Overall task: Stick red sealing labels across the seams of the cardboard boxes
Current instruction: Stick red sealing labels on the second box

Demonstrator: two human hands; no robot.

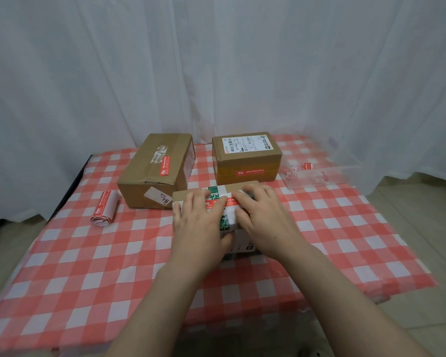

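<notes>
on the checked worktop [88, 253], left hand [200, 222] and right hand [264, 219], grip wide, press the red label [215, 203] onto the near box [187, 196]; best smoothed outward across the seam.

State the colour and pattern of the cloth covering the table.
The tablecloth is a red-and-white check, gingham style. It shows in the head view, the only one given.

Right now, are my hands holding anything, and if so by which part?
Nothing is gripped. The left hand and right hand press straight fingers on the red label atop the near box.
</notes>
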